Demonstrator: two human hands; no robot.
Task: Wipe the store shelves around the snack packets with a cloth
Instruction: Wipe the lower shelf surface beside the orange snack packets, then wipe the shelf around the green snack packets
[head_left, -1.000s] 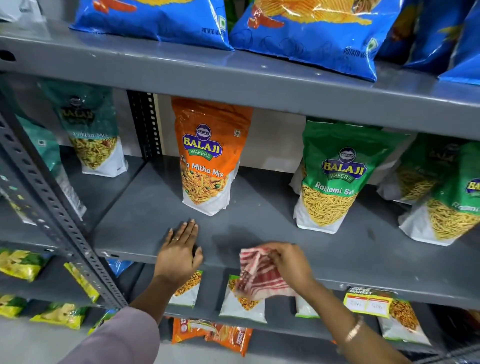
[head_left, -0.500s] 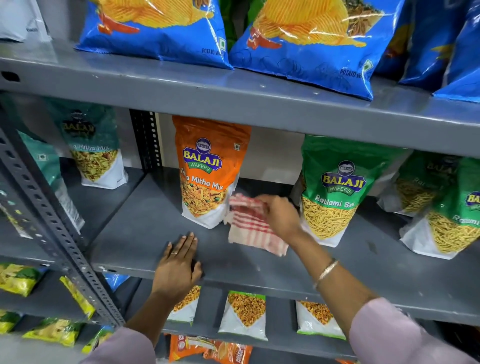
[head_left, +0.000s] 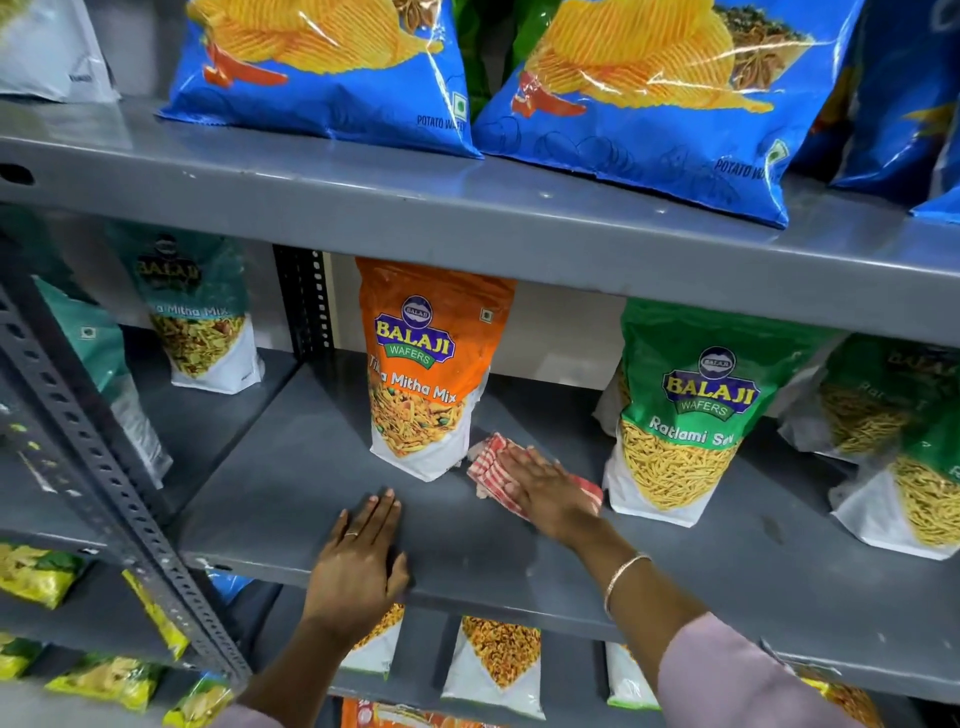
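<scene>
Right hand: my right hand (head_left: 550, 493) lies palm down on the cloth (head_left: 491, 460), fingers (head_left: 511, 457) stretched flat and close together, pressing it to the shelf rather than gripping it.
Cloth: red-and-white checked, flat on the grey middle shelf (head_left: 311, 478), in the gap between the orange packet (head_left: 428, 369) and the green packet (head_left: 680, 410); its far corner lies just beside the orange packet's base, and a strip shows past my palm towards the green one.
Left hand: my left hand (head_left: 358, 566) rests flat on the front part of the same shelf, fingers together and holding nothing, thumb at the front lip; a ring shows on one finger.
Wrist: a thin bangle (head_left: 623, 571) sits on my right wrist, with a pale pink sleeve (head_left: 727, 670) below it.
Orange packet: upright, leaning back, marked Mitha Mix.
Green packet: upright, to the right of the cloth, with more green packets further right.
Upper shelf: blue wafer bags (head_left: 332, 73) lie along its edge.
Lower shelf: small packets (head_left: 496, 660) show under the front lip.
</scene>
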